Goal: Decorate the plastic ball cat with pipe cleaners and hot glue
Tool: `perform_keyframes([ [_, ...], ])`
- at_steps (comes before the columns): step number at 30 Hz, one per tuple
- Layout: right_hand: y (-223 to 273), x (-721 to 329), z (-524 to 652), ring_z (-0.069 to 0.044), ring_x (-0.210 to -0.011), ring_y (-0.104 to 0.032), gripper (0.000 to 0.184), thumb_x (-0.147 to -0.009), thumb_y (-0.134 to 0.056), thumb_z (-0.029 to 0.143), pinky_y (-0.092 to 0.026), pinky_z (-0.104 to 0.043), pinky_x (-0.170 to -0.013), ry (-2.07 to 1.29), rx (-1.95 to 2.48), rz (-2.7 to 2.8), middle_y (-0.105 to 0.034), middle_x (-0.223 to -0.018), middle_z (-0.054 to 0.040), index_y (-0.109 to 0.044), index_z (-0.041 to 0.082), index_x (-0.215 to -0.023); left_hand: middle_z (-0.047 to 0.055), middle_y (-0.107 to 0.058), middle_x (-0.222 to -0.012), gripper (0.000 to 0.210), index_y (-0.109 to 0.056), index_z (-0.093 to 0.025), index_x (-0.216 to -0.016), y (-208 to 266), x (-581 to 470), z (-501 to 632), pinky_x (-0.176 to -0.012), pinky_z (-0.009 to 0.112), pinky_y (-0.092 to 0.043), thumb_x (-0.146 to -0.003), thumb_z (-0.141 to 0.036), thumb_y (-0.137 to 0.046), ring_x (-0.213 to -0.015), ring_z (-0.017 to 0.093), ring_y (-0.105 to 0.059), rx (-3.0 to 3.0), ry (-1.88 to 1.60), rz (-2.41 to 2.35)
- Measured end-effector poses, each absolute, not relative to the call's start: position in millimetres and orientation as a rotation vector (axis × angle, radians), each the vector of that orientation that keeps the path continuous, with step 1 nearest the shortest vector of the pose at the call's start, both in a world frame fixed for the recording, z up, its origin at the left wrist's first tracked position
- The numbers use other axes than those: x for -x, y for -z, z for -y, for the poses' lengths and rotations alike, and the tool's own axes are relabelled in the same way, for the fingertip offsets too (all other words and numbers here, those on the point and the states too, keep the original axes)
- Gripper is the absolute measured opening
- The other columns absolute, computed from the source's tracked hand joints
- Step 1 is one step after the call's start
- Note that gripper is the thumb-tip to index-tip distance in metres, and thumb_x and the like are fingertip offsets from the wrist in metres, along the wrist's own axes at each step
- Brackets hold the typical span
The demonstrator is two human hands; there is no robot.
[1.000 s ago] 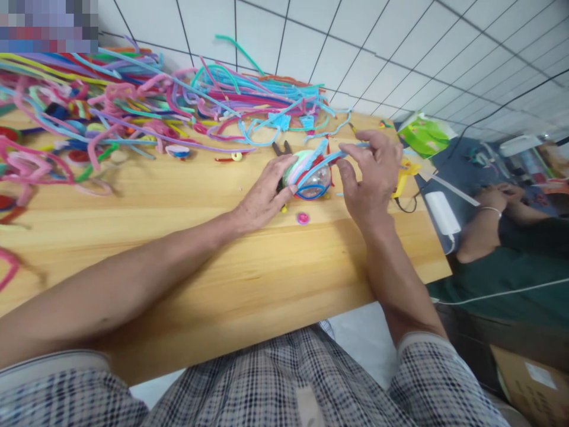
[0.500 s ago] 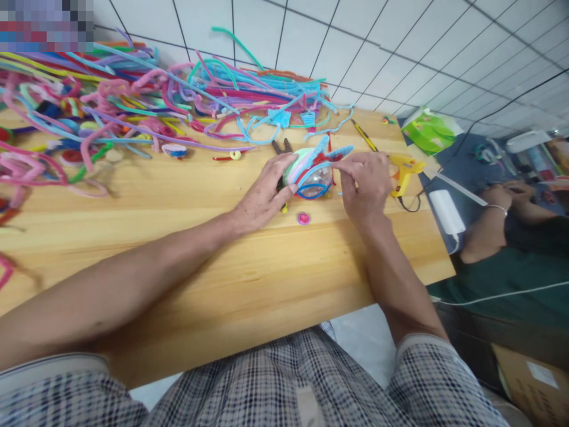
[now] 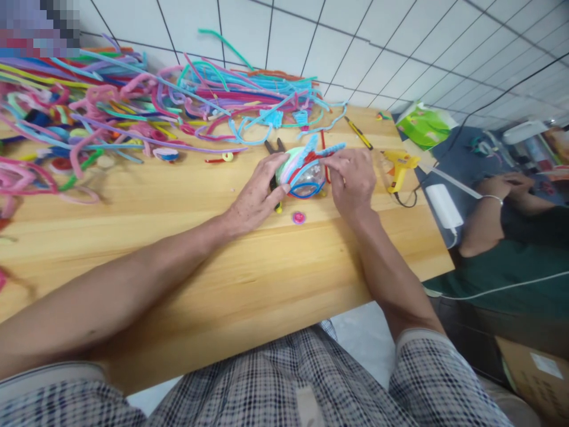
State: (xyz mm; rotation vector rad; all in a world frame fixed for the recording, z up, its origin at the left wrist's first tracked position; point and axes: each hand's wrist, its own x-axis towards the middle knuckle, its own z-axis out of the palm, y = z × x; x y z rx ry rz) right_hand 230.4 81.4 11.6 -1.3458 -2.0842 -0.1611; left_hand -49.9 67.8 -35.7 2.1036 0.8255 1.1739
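Observation:
A clear round ball (image 3: 307,178) is partly wrapped with green, pink, red and blue pipe cleaners, and pale blue ear-like tufts (image 3: 310,148) stand up from its top. My left hand (image 3: 258,193) is closed around the ball's left side, thumb at the front. On the other side, the thumb and fingers of my right hand (image 3: 354,181) pinch a light blue pipe cleaner (image 3: 315,163) against the ball. Behind the ball a red pipe cleaner (image 3: 323,139) sticks up. Dark-jawed pliers (image 3: 274,146) lie partly hidden by my left hand. A small pink disc (image 3: 299,217) lies in front.
Piles of colourful pipe cleaners (image 3: 253,89) cover the table's (image 3: 249,267) back and left. Rightward are a yellow utility knife (image 3: 359,133), a yellow glue gun (image 3: 400,169) with its cord, a green packet (image 3: 424,126) and a white box (image 3: 444,207). Another person's arm (image 3: 484,219) rests at far right.
The view has shifted slightly, so the table's things appear farther left. My right fingertips have come a little closer over the ball's top; my left hand keeps its grip.

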Motion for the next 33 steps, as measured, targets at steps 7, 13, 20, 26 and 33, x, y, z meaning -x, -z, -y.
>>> perform_keyframes([
  [7, -11, -226, -83, -0.03, -0.116, -0.074, 0.029, -0.116, -0.054, 0.039, -0.059, -0.055, -0.111, 0.102, 1.227, 2.04, -0.08, -0.114, -0.0072, -0.083, 0.039, -0.119, 0.02, -0.05, -0.178, 0.07, -0.042, -0.026, -0.174, 34, 51, -66, -0.144, 0.056, -0.038, -0.116, -0.065, -0.054, -0.171, 0.035, -0.044, -2.089, -1.172, -0.823],
  [13, -8, -223, -82, -0.03, -0.115, -0.074, 0.03, -0.115, -0.054, 0.036, -0.061, -0.053, -0.108, 0.095, 1.234, 2.028, -0.078, -0.115, -0.0075, -0.083, 0.039, -0.124, 0.018, -0.051, -0.178, 0.07, -0.042, -0.03, -0.174, 34, 51, -66, -0.144, 0.057, -0.039, -0.116, -0.068, -0.052, -0.171, 0.035, -0.044, -2.077, -1.176, -0.827],
  [20, -7, -226, -76, -0.033, -0.126, -0.074, 0.033, -0.112, -0.055, 0.033, -0.059, -0.064, -0.119, 0.132, 1.268, 2.089, -0.08, -0.123, -0.0103, -0.082, 0.035, -0.131, 0.018, -0.05, -0.178, 0.072, -0.042, -0.029, -0.175, 35, 50, -66, -0.143, 0.059, -0.039, -0.115, -0.069, -0.052, -0.171, 0.037, -0.045, -2.063, -1.168, -0.832],
  [26, -13, -220, -68, -0.034, -0.132, -0.073, 0.033, -0.114, -0.054, 0.043, -0.057, -0.065, -0.121, 0.099, 1.265, 2.093, -0.081, -0.13, -0.0104, -0.079, 0.034, -0.133, 0.018, -0.05, -0.179, 0.072, -0.042, -0.03, -0.175, 35, 50, -66, -0.143, 0.06, -0.04, -0.115, -0.069, -0.052, -0.171, 0.037, -0.045, -2.063, -1.17, -0.831],
  [33, -16, -213, -56, -0.036, -0.136, -0.071, 0.041, -0.114, -0.058, 0.056, -0.057, -0.064, -0.122, 0.088, 1.237, 2.1, -0.078, -0.138, -0.0131, -0.075, 0.032, -0.141, 0.018, -0.051, -0.177, 0.072, -0.044, -0.03, -0.174, 37, 50, -67, -0.143, 0.058, -0.04, -0.115, -0.07, -0.054, -0.17, 0.035, -0.045, -2.042, -1.185, -0.826],
])
